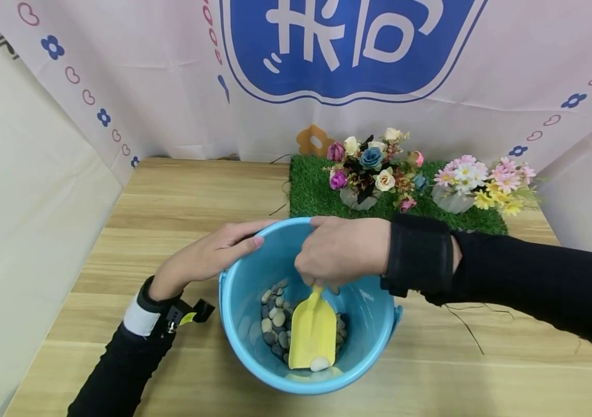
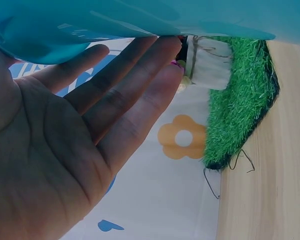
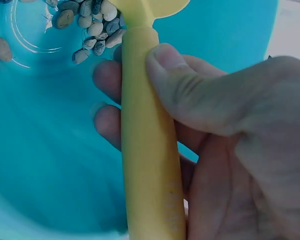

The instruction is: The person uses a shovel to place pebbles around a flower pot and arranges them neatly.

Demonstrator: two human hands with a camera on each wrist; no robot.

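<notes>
Gripping yellow scoop [image 1: 313,335], blade in pebbles [image 1: 275,324]

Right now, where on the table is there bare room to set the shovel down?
Bare wood lies left of the grass mat, behind the left hand, and right of the bucket, below the right sleeve. The bucket and the mat's flowers are crowded.

The right hand [image 3: 230,150] holds the yellow shovel handle [image 3: 147,150], thumb on top. Below it, little pebbles [image 3: 92,25] lie inside the blue bucket [image 3: 45,150].
</notes>
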